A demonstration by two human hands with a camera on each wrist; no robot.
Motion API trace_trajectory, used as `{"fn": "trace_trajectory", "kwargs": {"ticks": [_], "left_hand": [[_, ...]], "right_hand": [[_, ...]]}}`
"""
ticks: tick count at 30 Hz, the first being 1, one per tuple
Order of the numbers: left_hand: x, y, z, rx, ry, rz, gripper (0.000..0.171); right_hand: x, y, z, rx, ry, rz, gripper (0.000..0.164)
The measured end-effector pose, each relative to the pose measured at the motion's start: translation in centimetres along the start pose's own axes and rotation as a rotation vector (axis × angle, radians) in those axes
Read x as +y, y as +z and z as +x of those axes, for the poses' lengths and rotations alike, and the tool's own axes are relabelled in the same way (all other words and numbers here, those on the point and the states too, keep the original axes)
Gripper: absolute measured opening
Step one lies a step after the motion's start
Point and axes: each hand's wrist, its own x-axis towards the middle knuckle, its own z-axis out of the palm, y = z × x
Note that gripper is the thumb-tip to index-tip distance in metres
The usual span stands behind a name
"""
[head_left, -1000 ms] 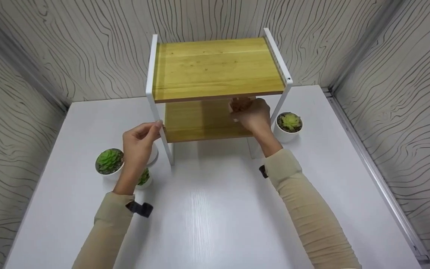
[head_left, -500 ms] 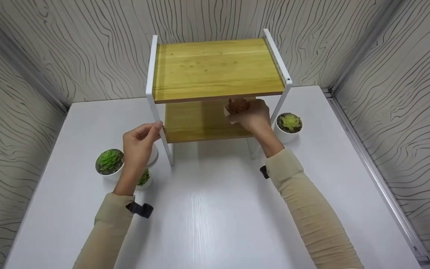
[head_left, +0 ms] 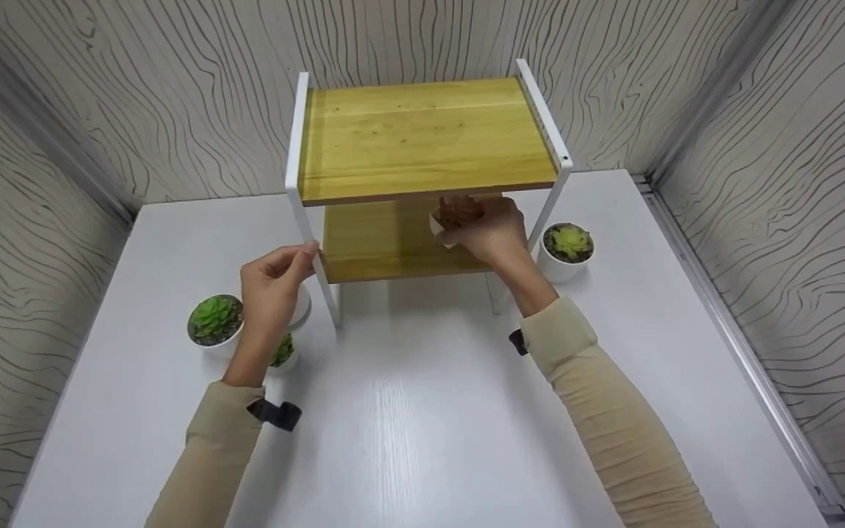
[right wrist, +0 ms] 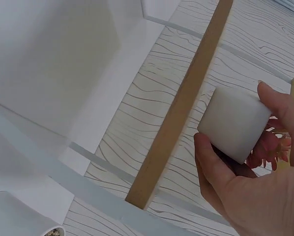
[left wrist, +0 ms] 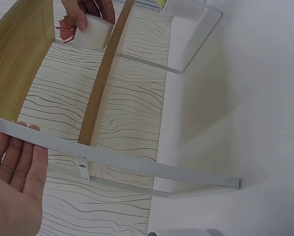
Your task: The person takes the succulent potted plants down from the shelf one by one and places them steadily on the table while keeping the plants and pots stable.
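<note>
My right hand [head_left: 499, 233] grips a small potted succulent [head_left: 459, 213] between the two boards of a shelf. In the right wrist view, its white pot [right wrist: 233, 123] sits between thumb and fingers, and reddish leaves [right wrist: 271, 147] show behind it. The pot is tilted above the lower wooden board [head_left: 386, 242]; whether it touches the board I cannot tell. At the left side, my left hand [head_left: 270, 290] pinches the shelf's white front upright [left wrist: 112, 155]. Its fingers [left wrist: 31, 162] lie against that bar in the left wrist view. The upper board [head_left: 426, 136] bears nothing.
Two green succulents in white pots, a larger one [head_left: 213, 323] and a smaller one [head_left: 284, 350], stand by my left forearm. A round white object [head_left: 301, 306] is partly hidden behind the left hand. A yellow-green potted succulent [head_left: 568, 246] stands right of the shelf on the white table [head_left: 422, 425].
My right hand has moved a little left with the potted succulent, farther over the lower board. The left hand keeps its place on the upright.
</note>
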Motion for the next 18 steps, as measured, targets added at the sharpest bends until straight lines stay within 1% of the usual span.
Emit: {"fn": "trace_trajectory", "kwargs": {"ticks": [9, 12, 18], "left_hand": [[-0.1, 0.0, 0.0, 0.014, -0.02, 0.0, 0.038], [-0.1, 0.0, 0.0, 0.018, -0.02, -0.004, 0.036], [-0.2, 0.2, 0.1, 0.012, 0.006, -0.05, 0.028]], "right_hand": [[-1.0, 0.1, -1.4, -0.032, -0.07, -0.009, 0.071], [-1.3, 0.0, -2.0, -0.033, -0.08, -0.01, 0.078], [-1.6, -0.3, -3.0, -0.049, -0.07, -0.01, 0.088]]}}
